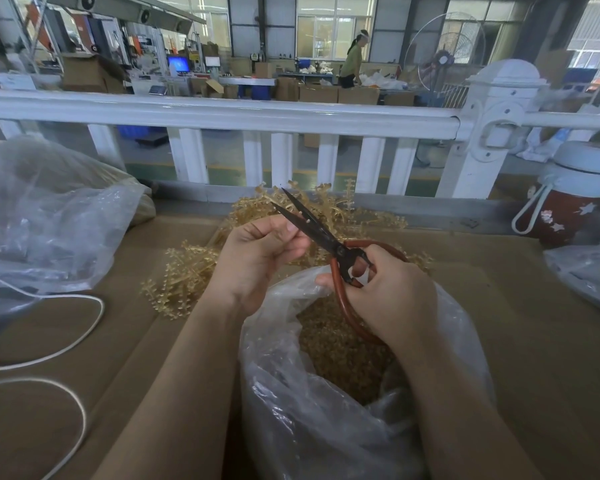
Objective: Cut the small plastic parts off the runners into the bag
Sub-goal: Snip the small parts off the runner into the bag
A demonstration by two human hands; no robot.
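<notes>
On the cardboard bench, above the bag (326, 427), the left hand (257, 258) pinches something small between the parted scissors (312, 225) blades; the right hand (388, 292) grips the handles.

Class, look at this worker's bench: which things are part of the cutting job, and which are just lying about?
Part of the job:
scissors in the right hand
left hand, fingers curled by the blades
heap of runners
open bag holding cut parts

Lying about:
flask
white cord
big clear bag at left
small bag at right
</notes>
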